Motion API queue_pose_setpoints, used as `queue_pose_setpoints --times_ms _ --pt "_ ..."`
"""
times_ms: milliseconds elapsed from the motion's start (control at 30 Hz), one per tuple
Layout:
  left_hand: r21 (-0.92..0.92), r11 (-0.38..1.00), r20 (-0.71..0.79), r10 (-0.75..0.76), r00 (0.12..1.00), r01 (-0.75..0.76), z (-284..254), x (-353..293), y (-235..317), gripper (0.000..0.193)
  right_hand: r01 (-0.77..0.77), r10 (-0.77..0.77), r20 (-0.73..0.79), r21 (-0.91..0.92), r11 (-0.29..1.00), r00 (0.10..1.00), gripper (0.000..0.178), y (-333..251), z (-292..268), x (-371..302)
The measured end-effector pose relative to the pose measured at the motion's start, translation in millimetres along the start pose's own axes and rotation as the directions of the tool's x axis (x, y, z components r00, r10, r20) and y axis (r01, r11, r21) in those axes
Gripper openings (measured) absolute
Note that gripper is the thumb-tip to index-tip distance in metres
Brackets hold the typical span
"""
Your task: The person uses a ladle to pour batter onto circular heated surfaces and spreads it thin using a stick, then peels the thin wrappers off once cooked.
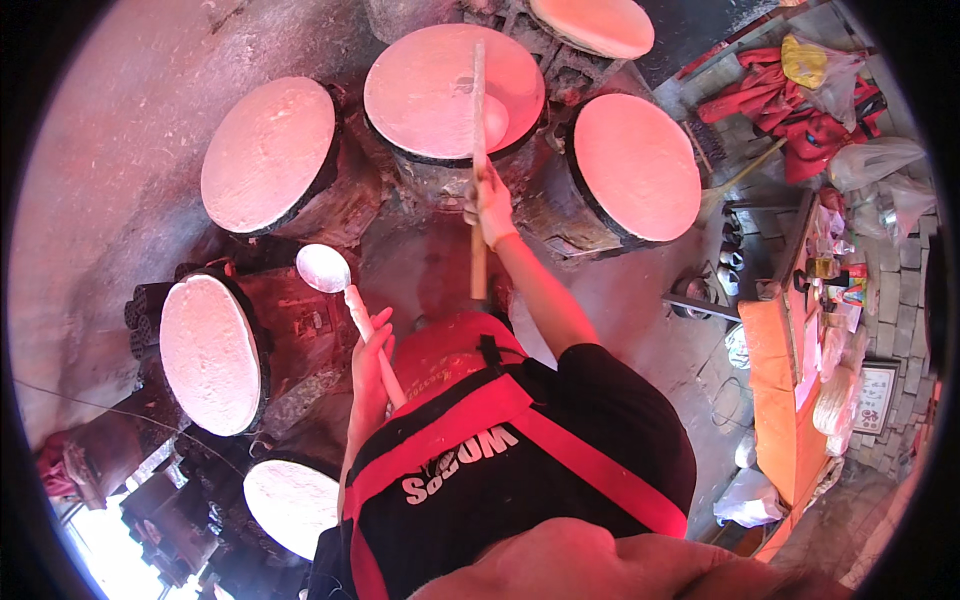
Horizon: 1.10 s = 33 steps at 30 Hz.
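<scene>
My right hand is closed around a long flat wooden stick, which points away from me over the middle round griddle. A pale layer covers that griddle's top. Beside the stick is a rounded pale shape; I cannot tell whether it is a lump or the back of a spoon. My left hand grips the handle of a ladle, its shiny bowl raised toward the far left. Between my hands hangs the red apron that I wear.
Similar pale-topped griddles stand around me: far left, right, left, near left and back. Stacked round briquettes sit by the left one. To the right runs an orange-covered table with bags and jars.
</scene>
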<state>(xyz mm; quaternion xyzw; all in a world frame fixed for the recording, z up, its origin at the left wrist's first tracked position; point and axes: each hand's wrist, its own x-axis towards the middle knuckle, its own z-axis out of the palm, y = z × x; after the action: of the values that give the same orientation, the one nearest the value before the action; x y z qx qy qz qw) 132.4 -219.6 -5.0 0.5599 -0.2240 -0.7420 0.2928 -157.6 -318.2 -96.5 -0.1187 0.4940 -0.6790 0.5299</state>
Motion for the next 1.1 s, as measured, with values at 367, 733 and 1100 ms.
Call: queue_pose_setpoints --times_ms 367,733,1100 --pt "0.092 0.995 0.042 0.025 0.999 -0.028 82 21 -4 0.052 -0.312 0.333 0.054 -0.242 0.919 0.941 0.031 -63 -113 4" --pt "0.014 1.0 0.028 0.008 1.0 -0.008 161 48 -22 0.039 -0.245 0.298 0.135 -0.309 0.919 0.945 0.037 -103 -162 43" --pt "-0.017 0.996 0.06 0.089 0.994 -0.088 175 56 -8 0.017 0.412 -0.256 0.339 -0.85 0.328 0.905 0.039 -118 -87 101"
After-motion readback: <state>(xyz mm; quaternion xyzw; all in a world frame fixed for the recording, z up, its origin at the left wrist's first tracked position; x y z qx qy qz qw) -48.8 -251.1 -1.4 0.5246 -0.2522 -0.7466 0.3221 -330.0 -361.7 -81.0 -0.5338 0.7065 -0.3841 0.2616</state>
